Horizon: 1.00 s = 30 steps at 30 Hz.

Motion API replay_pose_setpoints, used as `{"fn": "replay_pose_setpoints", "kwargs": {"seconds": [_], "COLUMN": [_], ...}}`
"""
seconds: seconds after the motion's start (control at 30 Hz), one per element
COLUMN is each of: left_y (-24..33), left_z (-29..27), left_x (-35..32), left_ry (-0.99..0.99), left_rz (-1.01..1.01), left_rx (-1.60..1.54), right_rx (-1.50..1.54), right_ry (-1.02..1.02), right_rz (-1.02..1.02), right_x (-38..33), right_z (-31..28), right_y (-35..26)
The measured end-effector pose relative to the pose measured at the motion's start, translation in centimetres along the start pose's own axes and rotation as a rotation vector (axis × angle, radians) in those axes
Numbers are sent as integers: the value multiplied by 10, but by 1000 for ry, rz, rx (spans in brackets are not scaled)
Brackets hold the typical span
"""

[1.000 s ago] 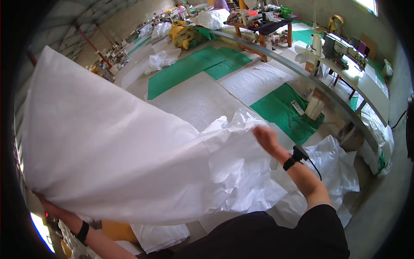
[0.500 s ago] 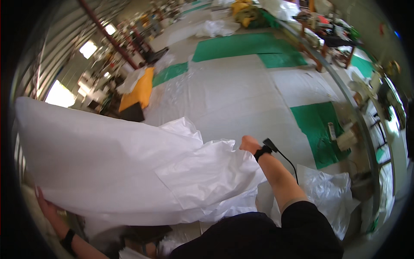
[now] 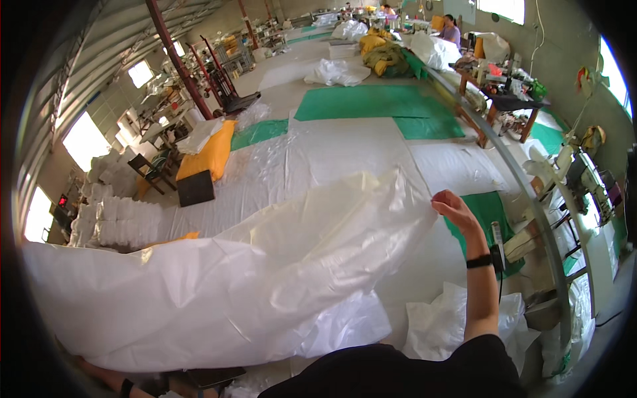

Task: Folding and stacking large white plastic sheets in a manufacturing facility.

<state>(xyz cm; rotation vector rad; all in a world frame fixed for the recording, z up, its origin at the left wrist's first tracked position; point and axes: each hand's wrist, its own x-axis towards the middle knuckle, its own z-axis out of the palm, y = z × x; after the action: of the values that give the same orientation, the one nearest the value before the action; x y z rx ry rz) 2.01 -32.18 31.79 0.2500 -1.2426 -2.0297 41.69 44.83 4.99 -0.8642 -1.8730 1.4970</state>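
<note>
A large white translucent plastic sheet (image 3: 265, 285) is stretched across in front of me, billowing over the floor. My right hand (image 3: 454, 209) pinches its upper right edge at arm's length, with a black band on the wrist. My left forearm (image 3: 106, 377), also wearing a dark wristband, reaches in under the sheet's lower left corner. The left hand itself is hidden behind the sheet.
White sheets (image 3: 345, 152) and green mats (image 3: 371, 103) cover the floor ahead. A black box (image 3: 196, 188), a yellow pile (image 3: 212, 152) and stacked white bundles (image 3: 113, 219) lie left. A curved rail (image 3: 531, 199) and a sewing machine (image 3: 590, 182) stand right. Crumpled plastic (image 3: 438, 325) lies by my feet.
My right hand has moved up and out to the right, pulling the sheet's edge wide and flatter. The view has turned toward the far end of the hall.
</note>
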Motion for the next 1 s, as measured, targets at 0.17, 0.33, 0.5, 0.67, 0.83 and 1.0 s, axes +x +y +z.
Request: {"fn": "replay_pose_setpoints", "kwargs": {"seconds": [0.17, 0.33, 0.5, 0.67, 0.83, 1.0], "left_y": [13, -4, -23, 0, -46, 26], "left_z": [-31, -48, -70, -68, -5, -68], "left_x": [94, 135, 124, 127, 133, 103], "left_ry": [-128, -346, -465, -382, -419, -201], "left_rz": [360, 581, 565, 675, 646, 849], "left_rx": [334, 570, 612, 573, 430, 471], "right_rx": [-581, -690, -674, -654, -1473, -574], "right_ry": [69, -103, -995, -1039, -328, 388], "right_rz": [47, 87, 149, 150, -471, -238], "right_x": [48, 21, -93, -221, -19, 89], "right_z": [112, 258, 285, 365, 265, 172], "right_y": [32, 173, 231, 260, 369, -28]}}
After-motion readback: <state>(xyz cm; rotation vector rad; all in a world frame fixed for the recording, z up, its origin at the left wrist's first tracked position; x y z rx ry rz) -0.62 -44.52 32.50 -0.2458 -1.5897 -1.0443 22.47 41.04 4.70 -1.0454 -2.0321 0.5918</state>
